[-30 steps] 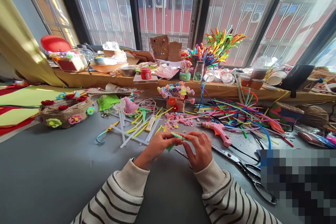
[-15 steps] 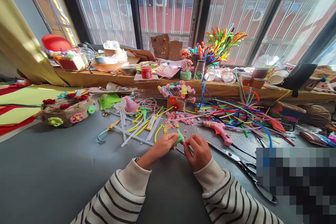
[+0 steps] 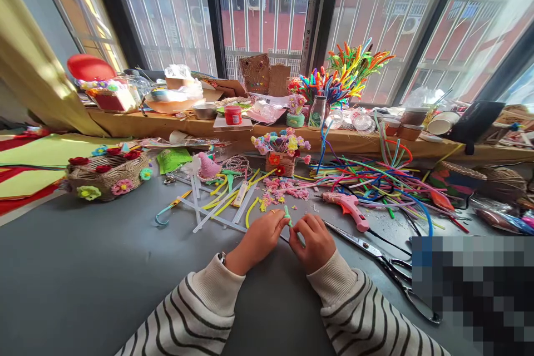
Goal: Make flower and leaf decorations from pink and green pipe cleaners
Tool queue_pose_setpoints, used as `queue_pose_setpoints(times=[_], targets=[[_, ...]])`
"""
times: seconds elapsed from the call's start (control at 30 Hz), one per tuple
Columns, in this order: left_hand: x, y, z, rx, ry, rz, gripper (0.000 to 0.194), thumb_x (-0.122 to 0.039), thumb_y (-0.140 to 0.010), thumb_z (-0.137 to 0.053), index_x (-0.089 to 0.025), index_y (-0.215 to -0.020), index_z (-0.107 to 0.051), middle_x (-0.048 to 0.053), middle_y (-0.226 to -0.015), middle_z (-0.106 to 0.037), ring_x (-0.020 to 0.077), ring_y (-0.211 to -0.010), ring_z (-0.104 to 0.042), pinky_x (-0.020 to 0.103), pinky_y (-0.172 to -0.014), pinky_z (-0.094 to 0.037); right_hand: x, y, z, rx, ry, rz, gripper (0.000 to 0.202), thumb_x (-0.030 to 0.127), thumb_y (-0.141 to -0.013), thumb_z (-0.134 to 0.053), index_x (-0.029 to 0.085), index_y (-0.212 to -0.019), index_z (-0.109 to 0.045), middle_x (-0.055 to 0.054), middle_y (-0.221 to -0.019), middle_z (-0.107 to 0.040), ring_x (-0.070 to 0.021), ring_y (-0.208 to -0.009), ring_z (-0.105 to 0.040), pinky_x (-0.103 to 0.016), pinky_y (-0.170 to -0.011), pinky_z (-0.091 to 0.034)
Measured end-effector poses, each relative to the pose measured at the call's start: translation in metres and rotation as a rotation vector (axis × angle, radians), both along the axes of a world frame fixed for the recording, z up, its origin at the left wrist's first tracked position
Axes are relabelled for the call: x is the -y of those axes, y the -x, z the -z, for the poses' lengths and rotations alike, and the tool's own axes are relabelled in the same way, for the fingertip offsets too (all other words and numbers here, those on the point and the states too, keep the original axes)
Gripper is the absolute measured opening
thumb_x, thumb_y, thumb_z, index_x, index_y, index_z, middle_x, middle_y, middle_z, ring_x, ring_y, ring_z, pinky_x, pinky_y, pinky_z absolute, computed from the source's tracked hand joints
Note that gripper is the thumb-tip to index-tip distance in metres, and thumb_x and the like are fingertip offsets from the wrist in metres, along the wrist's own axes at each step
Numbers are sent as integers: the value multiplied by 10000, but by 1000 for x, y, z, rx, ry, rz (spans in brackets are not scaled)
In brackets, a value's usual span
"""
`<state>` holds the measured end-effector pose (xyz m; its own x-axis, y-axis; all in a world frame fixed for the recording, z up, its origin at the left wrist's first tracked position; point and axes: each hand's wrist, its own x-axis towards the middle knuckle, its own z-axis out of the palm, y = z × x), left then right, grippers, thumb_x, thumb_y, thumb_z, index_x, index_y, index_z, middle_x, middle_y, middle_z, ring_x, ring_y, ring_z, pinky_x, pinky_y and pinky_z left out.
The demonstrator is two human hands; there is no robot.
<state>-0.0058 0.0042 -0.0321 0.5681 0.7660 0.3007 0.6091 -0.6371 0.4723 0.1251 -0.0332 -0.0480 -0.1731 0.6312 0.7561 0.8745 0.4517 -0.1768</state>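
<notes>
Between the fingertips of both hands is a light green pipe cleaner [image 3: 287, 214], bent and mostly covered, with one end sticking up. My left hand [image 3: 262, 238] pinches it from the left, its back turned upward. From the right, my right hand [image 3: 314, 242] has thumb and fingers closed on its lower part. Just right of that hand lie large metal scissors [image 3: 367, 247]. Beyond them rests a pink hot glue gun [image 3: 346, 208]. Clear glue sticks [image 3: 221, 222] and yellow stems [image 3: 225, 203] are scattered ahead of my left hand.
A pile of coloured pipe cleaners [image 3: 362, 175] spreads at the back right. A small flower-filled basket [image 3: 281, 164] stands in the middle, and a woven twine basket [image 3: 110, 181] at left. Pink and yellow scraps [image 3: 286, 189] lie beyond my hands. Jars and cups crowd the window ledge [image 3: 187, 129].
My left hand has rolled over the green pipe cleaner, so less of it shows. A band has come into view at my left cuff. My right hand has barely moved.
</notes>
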Motion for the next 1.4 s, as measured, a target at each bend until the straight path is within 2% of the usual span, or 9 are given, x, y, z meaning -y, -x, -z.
queue_pose_setpoints(times=[0.37, 0.47, 0.57, 0.77, 0.97, 1.17, 1.4], targets=[[-1, 1, 0, 8, -22, -34, 275, -309, -811, -198, -176, -660, -387, 2, -649, -460, 128, -620, -434, 241, -565, -338, -1, -1, 4, 2, 51, -27, 148, 175, -707, -430, 151, -580, -502, -34, -578, -478, -143, -595, -429, -266, -583, -381], [-2, 1, -1, 19, -27, -41, 283, -310, -809, -207, -173, -651, -397, 3, -641, -462, 127, -617, -436, 238, -554, -335, 0, -1, 4, -40, 54, -57, 118, 195, -722, -436, 129, -769, -522, -28, -595, -512, -140, -584, -442, -267, -586, -390], [-2, 1, -2, 30, -12, -24, 289, -311, -807, -214, -168, -660, -418, 9, -663, -477, 128, -637, -443, 239, -571, -345, 0, 0, 1, -7, 46, -111, 256, 171, -742, -417, 109, -987, -457, -33, -647, -546, -140, -586, -452, -265, -582, -401], [-1, 2, -2, 34, 0, -8, 262, -253, -801, -241, -153, -669, -443, 19, -663, -485, 121, -621, -444, 231, -569, -352, -3, 1, 2, 91, -13, -151, 340, 110, -774, -354, 128, -1112, -391, -37, -613, -538, -147, -569, -456, -260, -555, -418], [2, 2, -6, -23, -21, 35, 231, -234, -791, -275, -160, -751, -489, 27, -706, -502, 123, -653, -456, 221, -587, -355, -5, 2, 10, 42, -55, -149, 321, 111, -764, -378, 47, -1075, -424, -92, -697, -575, -156, -602, -488, -272, -577, -441], [6, 3, -10, -152, -88, 41, 246, -248, -793, -268, -159, -779, -498, 39, -744, -508, 135, -692, -466, 225, -609, -357, -6, 4, 11, 14, -68, -110, 287, 104, -745, -370, 2, -981, -500, -91, -600, -569, -150, -523, -482, -278, -541, -452], [6, 3, -11, -172, -162, -7, 268, -289, -791, -264, -178, -762, -506, 36, -722, -504, 149, -682, -470, 237, -594, -346, -6, 4, 10, -28, -42, -49, 265, 140, -753, -346, 61, -916, -538, -98, -648, -599, -162, -574, -532, -280, -543, -463]])
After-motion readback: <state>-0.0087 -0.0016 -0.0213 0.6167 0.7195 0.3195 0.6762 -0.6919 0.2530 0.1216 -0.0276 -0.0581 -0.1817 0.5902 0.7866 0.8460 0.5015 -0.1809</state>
